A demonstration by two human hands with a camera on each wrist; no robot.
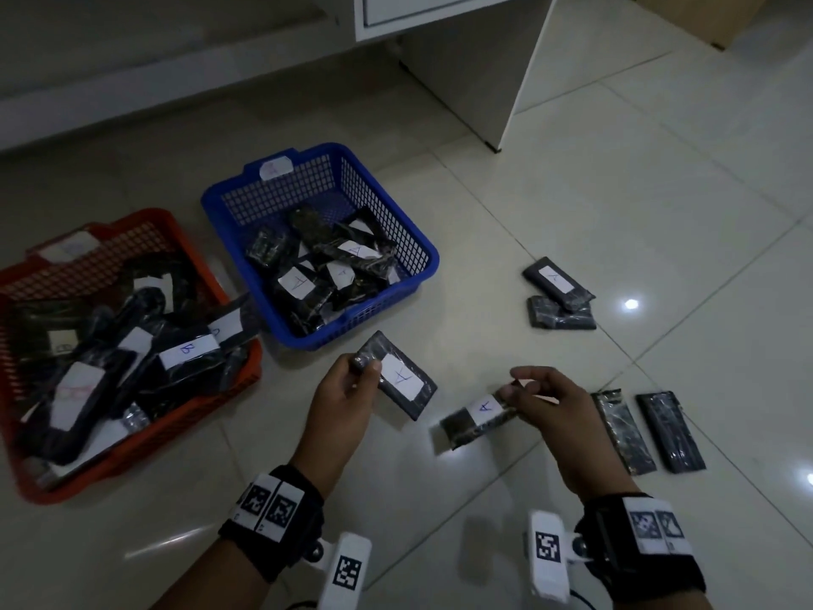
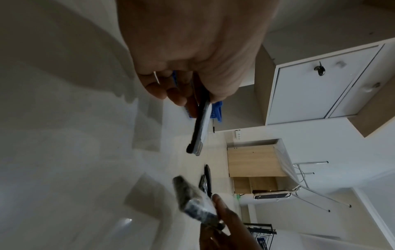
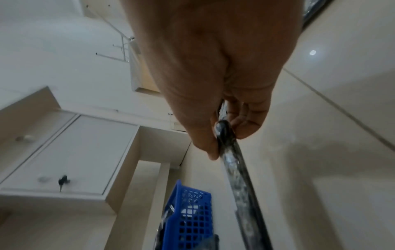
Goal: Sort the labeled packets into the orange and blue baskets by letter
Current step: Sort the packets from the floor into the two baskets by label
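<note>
My left hand (image 1: 352, 389) pinches a black packet labelled A (image 1: 398, 375) by its near-left end, just in front of the blue basket (image 1: 422, 253); in the left wrist view the same packet (image 2: 199, 128) shows edge-on. My right hand (image 1: 534, 391) pinches the right end of a second black packet labelled A (image 1: 477, 416), lifted above the floor; in the right wrist view that packet (image 3: 233, 167) runs from the fingers toward the blue basket (image 3: 190, 218). The blue basket holds several A packets. The orange basket (image 1: 244, 376) at the left holds several packets, one labelled B.
Two dark packets (image 1: 558, 279) lie stacked on the tiled floor to the right of the blue basket, the top one labelled. Two more unlabelled-side packets (image 1: 622, 429) lie by my right hand. A white cabinet (image 1: 466, 59) stands behind.
</note>
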